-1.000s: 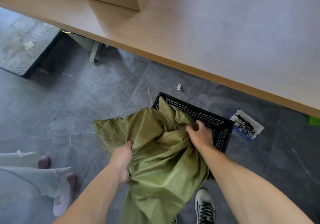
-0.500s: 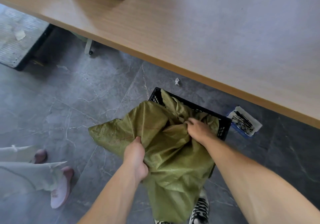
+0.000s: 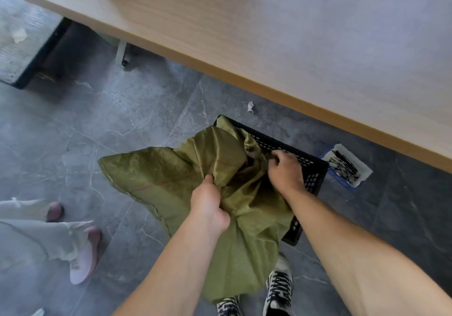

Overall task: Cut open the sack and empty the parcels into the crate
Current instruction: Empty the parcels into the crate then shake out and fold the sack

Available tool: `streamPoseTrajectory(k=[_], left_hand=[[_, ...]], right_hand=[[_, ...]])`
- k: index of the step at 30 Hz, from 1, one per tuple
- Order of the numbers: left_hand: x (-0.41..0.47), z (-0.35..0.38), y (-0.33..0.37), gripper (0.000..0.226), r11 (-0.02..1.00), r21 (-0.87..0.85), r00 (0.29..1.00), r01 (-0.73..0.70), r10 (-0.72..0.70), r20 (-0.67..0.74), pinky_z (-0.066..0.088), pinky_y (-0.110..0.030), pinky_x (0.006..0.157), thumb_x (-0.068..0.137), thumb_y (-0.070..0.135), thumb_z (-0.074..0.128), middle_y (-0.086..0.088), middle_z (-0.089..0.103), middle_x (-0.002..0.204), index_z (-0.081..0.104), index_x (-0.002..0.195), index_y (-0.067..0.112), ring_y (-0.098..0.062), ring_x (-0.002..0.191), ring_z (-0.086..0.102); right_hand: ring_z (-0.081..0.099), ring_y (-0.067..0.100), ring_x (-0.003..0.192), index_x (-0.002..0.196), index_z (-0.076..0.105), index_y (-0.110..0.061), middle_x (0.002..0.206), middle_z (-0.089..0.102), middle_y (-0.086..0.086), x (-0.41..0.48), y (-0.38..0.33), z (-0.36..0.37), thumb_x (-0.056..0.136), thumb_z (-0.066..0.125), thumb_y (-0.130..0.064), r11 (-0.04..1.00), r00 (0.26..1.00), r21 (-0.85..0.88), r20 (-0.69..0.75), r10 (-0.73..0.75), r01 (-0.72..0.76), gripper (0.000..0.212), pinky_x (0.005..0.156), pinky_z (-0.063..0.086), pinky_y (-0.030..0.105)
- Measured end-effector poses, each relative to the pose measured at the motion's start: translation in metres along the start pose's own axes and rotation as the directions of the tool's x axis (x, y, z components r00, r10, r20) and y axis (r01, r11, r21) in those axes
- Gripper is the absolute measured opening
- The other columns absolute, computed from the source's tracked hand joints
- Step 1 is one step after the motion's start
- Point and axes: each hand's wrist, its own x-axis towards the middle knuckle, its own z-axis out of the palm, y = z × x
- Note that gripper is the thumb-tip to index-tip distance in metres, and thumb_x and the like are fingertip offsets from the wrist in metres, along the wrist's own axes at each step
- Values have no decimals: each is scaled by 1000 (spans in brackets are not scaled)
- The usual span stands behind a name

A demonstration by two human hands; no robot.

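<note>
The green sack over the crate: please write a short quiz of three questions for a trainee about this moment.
1. True or false: both hands grip the green sack.
2. What is the sack draped over? A) a cardboard box B) the black crate C) a chair
3. Fill in: the small white tray lies on the floor to the ____ of the crate.

Key
1. True: the left hand and the right hand each bunch the fabric.
2. B
3. right
</note>
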Motion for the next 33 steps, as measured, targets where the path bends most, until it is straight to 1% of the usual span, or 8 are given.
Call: streamPoseTrajectory(k=[8,16,18,20,23,26,28,33], left_hand=[[17,28,1,39,998,22,998,-64,64,15,57,-52,74,105,34,38,-16,65,97,52,133,10,-31,83,66],[24,31,6,31,945,297,985,-138,98,145,58,-40,86,101,30,49,-10,68,108,59,122,10,-24,97,66],[31,12,17,35,760,540,933,-361,294,210,52,-41,98,96,26,54,-5,66,114,60,129,14,-24,104,63],[36,-16,34,38,333,777,789,-535,527,317,44,-40,106,94,26,54,-3,63,126,60,131,22,-25,116,58],[42,-60,59,50,-250,905,614,-345,669,419,30,-44,112,91,33,49,-8,41,152,51,140,26,-33,139,33],[46,-90,71,71,-272,959,784,-78,578,228,16,-54,116,91,50,52,-3,3,166,20,153,39,-27,151,3],[51,-99,71,80,-272,961,842,-41,508,180,13,-59,116,90,58,52,0,3,166,9,155,41,-24,152,1],[60,-96,68,48,-435,898,736,-61,589,335,33,-52,106,98,36,43,-10,49,139,37,144,26,-34,130,40]], right_hand=[[32,29,136,138,53,-26,150,36,4,-54,-3,-3,95,54,-38,995,970,22,-225,-86,93,45,108,35,49],[2,29,152,154,12,-44,167,-2,-1,-78,17,39,97,47,-50,999,991,8,130,32,-33,67,120,17,45],[1,30,152,155,11,-43,167,-3,0,-67,22,46,98,47,-48,999,986,15,160,42,-45,68,122,15,47],[3,31,152,155,15,-41,167,-1,1,-58,27,49,97,48,-45,999,987,30,158,36,-41,67,121,15,49],[6,30,151,156,18,-35,166,5,2,-50,36,50,97,49,-42,998,987,-26,153,52,-49,66,121,16,48],[10,29,151,156,18,-33,166,8,4,-51,42,56,97,52,-38,998,988,-38,142,59,-54,68,121,17,44],[13,29,150,156,18,-34,166,8,4,-53,43,58,96,55,-34,998,993,-7,107,57,-57,70,121,20,44],[19,38,146,155,17,-34,164,7,9,-66,59,64,93,55,-21,942,933,152,-157,323,-300,74,114,30,49]])
